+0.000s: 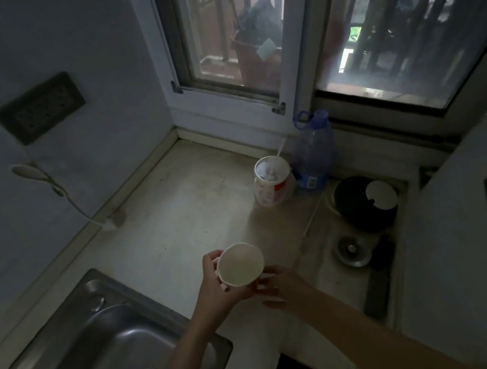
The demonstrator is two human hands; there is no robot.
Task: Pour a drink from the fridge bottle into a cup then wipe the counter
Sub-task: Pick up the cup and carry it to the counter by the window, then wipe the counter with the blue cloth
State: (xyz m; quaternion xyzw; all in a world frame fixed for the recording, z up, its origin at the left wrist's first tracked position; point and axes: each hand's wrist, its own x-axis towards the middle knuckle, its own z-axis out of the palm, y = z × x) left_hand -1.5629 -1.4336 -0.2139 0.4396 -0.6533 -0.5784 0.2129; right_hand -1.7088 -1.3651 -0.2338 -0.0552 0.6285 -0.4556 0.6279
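Paper cup (241,264) above the table (160,218), centre-bottom.
Left hand (217,283) and right hand (281,288): each grip holds it; sink (95,347) lower left, straw cup (272,180) and blue bottle (314,152) right of centre.

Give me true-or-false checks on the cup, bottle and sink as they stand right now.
1. The left hand and right hand both hold the white paper cup. True.
2. The held cup is upside down. False: its open mouth faces up.
3. The blue-capped bottle lies in the sink. False: it stands upright on the counter by the window.
4. A second cup with a stick in it stands beside the bottle. True.
5. The sink is to the right of the hands. False: it is to their left.
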